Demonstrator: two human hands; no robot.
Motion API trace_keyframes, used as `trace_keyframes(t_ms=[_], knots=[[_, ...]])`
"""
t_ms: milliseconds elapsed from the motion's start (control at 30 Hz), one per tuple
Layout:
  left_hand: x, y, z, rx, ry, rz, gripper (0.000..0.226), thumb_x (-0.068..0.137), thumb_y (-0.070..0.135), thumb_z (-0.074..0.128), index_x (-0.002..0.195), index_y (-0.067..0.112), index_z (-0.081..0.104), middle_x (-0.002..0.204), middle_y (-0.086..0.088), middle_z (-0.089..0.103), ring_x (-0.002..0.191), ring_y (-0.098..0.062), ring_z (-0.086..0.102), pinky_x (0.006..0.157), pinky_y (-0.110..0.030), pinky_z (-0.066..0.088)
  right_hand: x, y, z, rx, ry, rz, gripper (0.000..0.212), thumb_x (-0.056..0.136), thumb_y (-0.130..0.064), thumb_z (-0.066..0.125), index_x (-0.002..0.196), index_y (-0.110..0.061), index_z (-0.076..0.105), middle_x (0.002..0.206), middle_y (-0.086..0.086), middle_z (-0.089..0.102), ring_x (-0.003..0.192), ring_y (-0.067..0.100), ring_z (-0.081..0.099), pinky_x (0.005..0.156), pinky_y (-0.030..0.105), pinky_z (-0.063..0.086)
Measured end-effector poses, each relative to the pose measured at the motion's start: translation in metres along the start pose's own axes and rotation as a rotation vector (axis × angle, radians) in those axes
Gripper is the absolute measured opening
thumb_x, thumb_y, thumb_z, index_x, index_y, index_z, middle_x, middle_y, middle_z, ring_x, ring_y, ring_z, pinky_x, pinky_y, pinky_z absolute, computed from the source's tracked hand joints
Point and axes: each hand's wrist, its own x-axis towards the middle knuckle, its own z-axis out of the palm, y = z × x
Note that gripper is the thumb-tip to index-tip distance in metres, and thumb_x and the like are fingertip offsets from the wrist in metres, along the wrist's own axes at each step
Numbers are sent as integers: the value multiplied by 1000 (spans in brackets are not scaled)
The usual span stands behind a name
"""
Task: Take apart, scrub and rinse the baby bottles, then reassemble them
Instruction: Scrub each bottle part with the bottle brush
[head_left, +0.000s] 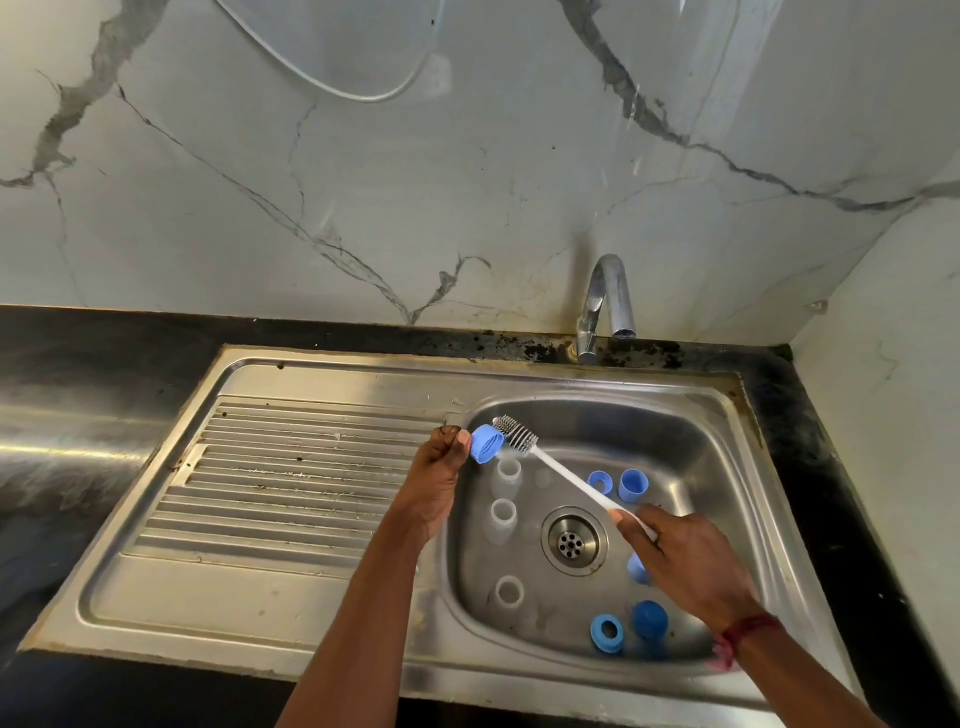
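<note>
While brush (514, 435) touches cap (487, 442), bottles (503, 514) in sink (649, 431)

Left hand (441, 454) pinches a blue collar ring (487, 443) over the basin's left edge. Right hand (680, 556) grips the white brush handle (582, 480); bristle head (514, 434) touches the ring's open side. In the sink (727, 410): three clear bottles (503, 515) standing upright, blue caps (632, 485) and rings (607, 633) around the drain (573, 542). Tap (605, 306) behind.
</note>
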Motion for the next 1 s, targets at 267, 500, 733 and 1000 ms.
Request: trace_keyframes(t_ms=[267,500,733,1000], knots=[[0,1,0,-48,-27,-49,22,101,5,45,86,11,60,76,12,64,82,-3,57,82,-19,41,6,-1,-9,-34,103,-100,66,92,-77,12,69,-29,52,44,-6,48,39,5,47,43,21,45],[6,19,5,-80,15,-5,22,104,6,40,89,13,55,74,20,68,76,11,61,68,-6,46,4,-8,-4,-133,-4,-118,74,88,-81,6,75,-26,54,55,-5,60,52,7,56,56,28,53],[4,19,7,-59,33,-14,20,103,7,43,91,12,57,71,21,68,72,13,60,65,-4,44,5,-17,-13,60,-19,34,59,87,-74,22,63,-26,46,51,-2,55,50,10,53,53,26,48],[1,12,17,-263,173,-124,49,101,14,51,61,31,75,64,21,64,82,-2,51,74,-31,31,11,-20,-17,89,-31,20,47,92,-68,29,59,-36,38,49,-4,51,47,10,53,52,26,50]])
